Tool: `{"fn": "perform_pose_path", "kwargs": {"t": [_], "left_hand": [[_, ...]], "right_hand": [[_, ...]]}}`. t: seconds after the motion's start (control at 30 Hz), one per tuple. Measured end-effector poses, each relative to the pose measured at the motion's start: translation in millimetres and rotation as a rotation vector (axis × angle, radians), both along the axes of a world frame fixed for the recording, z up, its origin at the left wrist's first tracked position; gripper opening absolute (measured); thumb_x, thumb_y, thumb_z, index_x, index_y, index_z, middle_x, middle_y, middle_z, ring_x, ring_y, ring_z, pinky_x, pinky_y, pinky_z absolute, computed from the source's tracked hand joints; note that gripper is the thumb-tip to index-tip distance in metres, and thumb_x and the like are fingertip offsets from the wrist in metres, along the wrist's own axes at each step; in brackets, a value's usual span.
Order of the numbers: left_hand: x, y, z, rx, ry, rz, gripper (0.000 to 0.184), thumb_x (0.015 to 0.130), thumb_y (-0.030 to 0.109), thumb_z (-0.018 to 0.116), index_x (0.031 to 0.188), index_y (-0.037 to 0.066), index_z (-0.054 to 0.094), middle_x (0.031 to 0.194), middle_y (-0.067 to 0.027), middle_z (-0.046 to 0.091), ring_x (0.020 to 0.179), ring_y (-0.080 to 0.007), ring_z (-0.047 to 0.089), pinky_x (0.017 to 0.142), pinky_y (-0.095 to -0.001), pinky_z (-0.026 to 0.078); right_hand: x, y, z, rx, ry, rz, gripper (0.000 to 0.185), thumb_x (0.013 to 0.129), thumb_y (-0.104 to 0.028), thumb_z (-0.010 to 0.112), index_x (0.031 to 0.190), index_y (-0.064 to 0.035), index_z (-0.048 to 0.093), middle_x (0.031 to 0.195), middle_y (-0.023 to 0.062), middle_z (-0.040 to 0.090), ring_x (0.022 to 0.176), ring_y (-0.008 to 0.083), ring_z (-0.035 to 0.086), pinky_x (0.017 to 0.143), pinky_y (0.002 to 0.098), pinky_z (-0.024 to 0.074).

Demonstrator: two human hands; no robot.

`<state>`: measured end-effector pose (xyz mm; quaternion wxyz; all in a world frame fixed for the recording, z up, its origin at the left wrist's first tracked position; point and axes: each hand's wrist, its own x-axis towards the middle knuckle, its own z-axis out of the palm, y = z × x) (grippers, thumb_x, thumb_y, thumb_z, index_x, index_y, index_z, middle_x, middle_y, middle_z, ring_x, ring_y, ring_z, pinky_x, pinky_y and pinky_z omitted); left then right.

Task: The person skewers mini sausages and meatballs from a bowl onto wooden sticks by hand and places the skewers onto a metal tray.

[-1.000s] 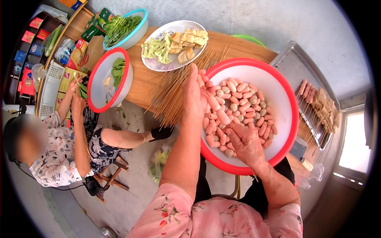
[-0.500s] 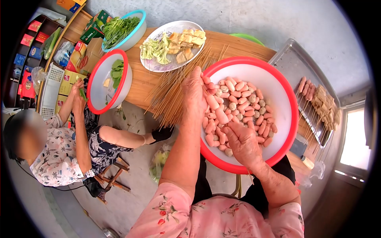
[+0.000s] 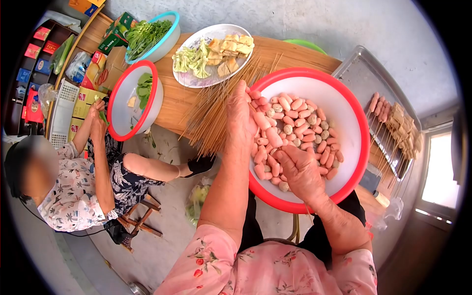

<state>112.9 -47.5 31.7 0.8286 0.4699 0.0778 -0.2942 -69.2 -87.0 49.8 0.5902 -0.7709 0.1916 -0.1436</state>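
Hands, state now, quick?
Left hand: closed, fingers curled around small sausages.
Right hand: closed, holding what looks like a thin stick, mostly hidden by the hand.

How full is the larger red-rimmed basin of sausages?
Partly full: small pink sausages cover much of the larger red-rimmed basin, but its white wall shows bare at right.

You wear a pink top [image 3: 290, 270] printed with small red flowers [image 3: 198, 270] on dark, leafy stems, its loose short sleeves [image 3: 216, 241] finished with plain edges. Your left hand [image 3: 240, 118] and right hand [image 3: 301, 176] are bare, and black trousers [image 3: 319, 246] cover your thighs.
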Motion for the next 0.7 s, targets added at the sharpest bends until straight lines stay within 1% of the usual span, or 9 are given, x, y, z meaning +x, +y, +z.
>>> {"fn": "perform_pose_path", "kwargs": {"t": [0.07,0.13,0.27,0.33,0.43,0.57,0.63,0.7], "left_hand": [[-0.4,-0.2,0.9,0.009,0.006,0.008,0.028,0.091,0.033,0.055,0.078,0.011,0.044,0.066,-0.0027,0.052,0.057,-0.0151,0.054,0.053,-0.0312,0.05],[-0.3,-0.8,0.5,0.018,0.01,0.013,0.028,0.091,0.034,0.054,0.078,0.011,0.044,0.066,-0.0026,0.052,0.057,-0.015,0.054,0.053,-0.0313,0.051],[0.4,0.2,-0.6,0.007,0.005,0.004,0.029,0.091,0.035,0.054,0.078,0.011,0.044,0.066,-0.0029,0.053,0.056,-0.0151,0.054,0.053,-0.0317,0.051],[2.3,1.4,0.9,0.003,-0.008,0.013,0.029,0.091,0.035,0.054,0.078,0.011,0.044,0.067,-0.0032,0.053,0.056,-0.0152,0.054,0.053,-0.0318,0.051],[1.0,-0.3,0.5,-0.012,0.0,0.014,0.028,0.092,0.035,0.053,0.078,0.011,0.043,0.067,-0.0037,0.054,0.056,-0.0154,0.054,0.053,-0.032,0.051],[2.3,-1.7,-1.0,-0.008,0.01,0.019,0.028,0.092,0.034,0.051,0.079,0.011,0.044,0.068,-0.0039,0.055,0.057,-0.0154,0.055,0.053,-0.0318,0.051],[1.8,-1.0,-1.1,-0.022,0.016,0.015,0.028,0.093,0.034,0.051,0.079,0.011,0.044,0.068,-0.0039,0.055,0.057,-0.0153,0.055,0.053,-0.0318,0.051],[0.6,-0.7,1.2,0.004,-0.005,0.014,0.027,0.093,0.034,0.051,0.079,0.011,0.044,0.068,-0.0039,0.055,0.058,-0.0151,0.055,0.053,-0.0316,0.051]], "right_hand": [[0.7,-0.1,-1.9,0.034,0.015,-0.004,0.016,0.092,-0.011,0.053,0.085,0.001,0.061,0.058,0.0032,0.05,0.052,0.0098,0.042,0.049,0.0253,0.0362],[1.4,1.0,-5.0,-0.052,-0.035,0.01,0.016,0.092,-0.011,0.053,0.085,0.0012,0.061,0.057,0.0026,0.05,0.051,0.0083,0.042,0.048,0.0247,0.0358],[2.4,0.7,-0.2,-0.044,-0.046,-0.004,0.016,0.091,-0.009,0.053,0.084,0.0015,0.061,0.056,0.0025,0.051,0.05,0.0074,0.043,0.046,0.0246,0.0358],[5.2,0.7,3.2,0.115,0.041,-0.014,0.013,0.087,-0.006,0.056,0.076,0.0014,0.057,0.069,0.0119,0.054,0.069,0.0246,0.048,0.06,0.0349,0.0402],[5.4,1.4,0.9,0.06,0.006,0.003,0.013,0.087,-0.006,0.056,0.076,0.0013,0.057,0.068,0.0119,0.054,0.068,0.0245,0.048,0.06,0.035,0.0397],[7.4,0.0,7.5,0.088,0.013,-0.009,0.013,0.087,-0.006,0.055,0.075,0.0008,0.056,0.067,0.0117,0.053,0.068,0.0255,0.047,0.061,0.0356,0.0395],[7.2,-0.3,7.1,0.007,0.016,0.017,0.014,0.087,-0.006,0.055,0.075,0.0002,0.056,0.067,0.0114,0.053,0.069,0.0264,0.047,0.062,0.036,0.0393],[7.7,-0.1,5.3,0.013,0.005,0.014,0.014,0.087,-0.006,0.055,0.075,0.0,0.056,0.067,0.0114,0.053,0.069,0.0266,0.047,0.062,0.036,0.0394]]}}
